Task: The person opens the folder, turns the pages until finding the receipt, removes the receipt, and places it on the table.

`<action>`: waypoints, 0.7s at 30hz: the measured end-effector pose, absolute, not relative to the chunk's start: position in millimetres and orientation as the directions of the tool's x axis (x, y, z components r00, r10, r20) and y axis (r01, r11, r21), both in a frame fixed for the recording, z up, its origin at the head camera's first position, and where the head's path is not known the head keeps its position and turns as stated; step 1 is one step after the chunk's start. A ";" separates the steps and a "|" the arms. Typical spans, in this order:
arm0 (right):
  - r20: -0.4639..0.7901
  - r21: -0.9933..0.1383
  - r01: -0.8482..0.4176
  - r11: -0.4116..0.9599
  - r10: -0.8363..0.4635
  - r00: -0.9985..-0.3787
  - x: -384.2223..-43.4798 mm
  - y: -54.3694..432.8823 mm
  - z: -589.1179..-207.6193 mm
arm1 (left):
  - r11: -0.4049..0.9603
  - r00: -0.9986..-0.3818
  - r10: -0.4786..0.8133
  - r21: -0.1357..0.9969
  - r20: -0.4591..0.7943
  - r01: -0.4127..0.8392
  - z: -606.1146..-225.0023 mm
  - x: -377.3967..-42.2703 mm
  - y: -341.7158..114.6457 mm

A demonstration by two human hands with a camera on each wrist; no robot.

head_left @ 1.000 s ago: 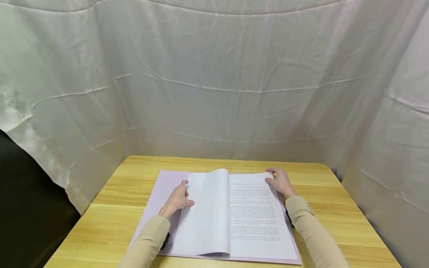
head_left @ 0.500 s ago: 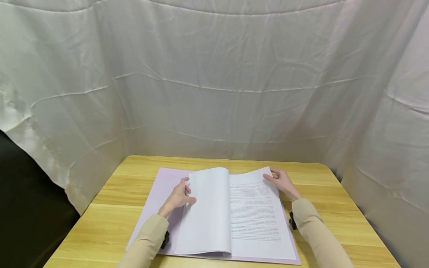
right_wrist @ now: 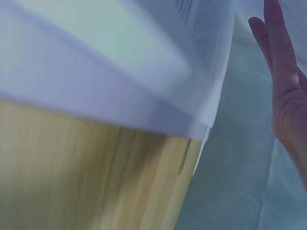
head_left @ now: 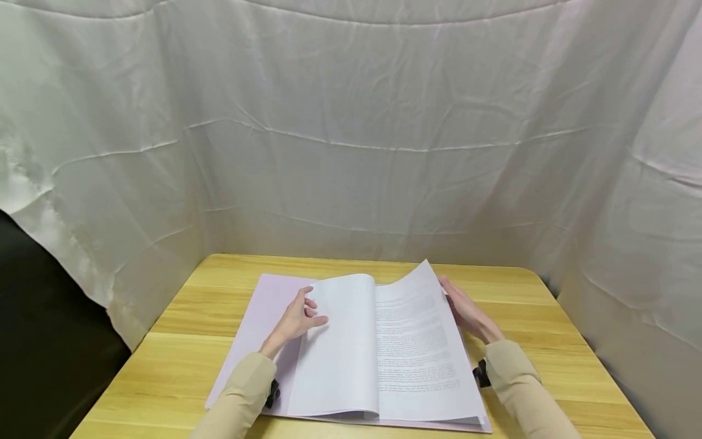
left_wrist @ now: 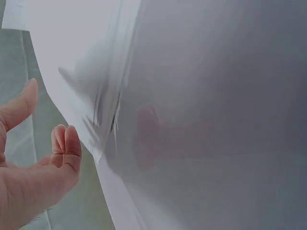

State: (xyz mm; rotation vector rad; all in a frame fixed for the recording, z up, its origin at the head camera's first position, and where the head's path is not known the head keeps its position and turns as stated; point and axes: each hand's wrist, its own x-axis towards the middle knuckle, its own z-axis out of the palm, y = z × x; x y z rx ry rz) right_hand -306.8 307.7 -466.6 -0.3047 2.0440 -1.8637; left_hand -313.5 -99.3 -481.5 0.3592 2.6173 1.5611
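An open bound document with a lilac cover (head_left: 274,305) lies on the table. Its left page (head_left: 334,347) is blank and bulges near the middle. Printed text covers the right page (head_left: 417,347), whose upper right corner is raised and curved. My left hand (head_left: 293,320) is over the left page's outer edge, fingers loosely bent and thumb out; the left wrist view has this hand (left_wrist: 41,165) beside the pages, holding nothing. At the lifted page's right edge is my right hand (head_left: 470,312), partly hidden by paper. In the right wrist view its fingers (right_wrist: 283,57) look straight.
The wooden table (head_left: 548,341) extends beyond the document on both sides. Pale grey curtains (head_left: 384,183) hang behind it and at the sides. A dark area (head_left: 49,341) shows at the far left. Black wrist cameras (head_left: 482,373) sit at the sleeves.
The right page's upper corner has risen and swung leftward. My right hand's fingers, earlier at that corner, are now partly behind the page. My left hand has shifted slightly right.
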 end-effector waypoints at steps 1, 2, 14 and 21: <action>-0.106 -0.993 0.074 0.094 -0.412 -0.905 -304.9 305.8 -465.3 | 0.448 -0.970 0.236 0.879 0.060 0.163 -481.5 -313.4 -98.2; -0.098 -0.994 0.072 0.077 -0.426 -0.899 -303.1 303.6 -463.9 | 0.441 -0.970 0.237 0.883 0.059 0.162 -481.7 -313.6 -97.0; -0.016 -0.999 -0.006 0.037 -0.549 -0.836 -286.7 277.4 -453.3 | 0.301 -0.965 0.259 0.945 0.046 0.125 -475.3 -310.6 -83.8; -0.006 -1.000 -0.007 0.021 -0.569 -0.822 -280.3 262.0 -451.6 | 0.218 -0.945 0.323 0.968 0.051 0.126 -472.7 -309.0 -73.6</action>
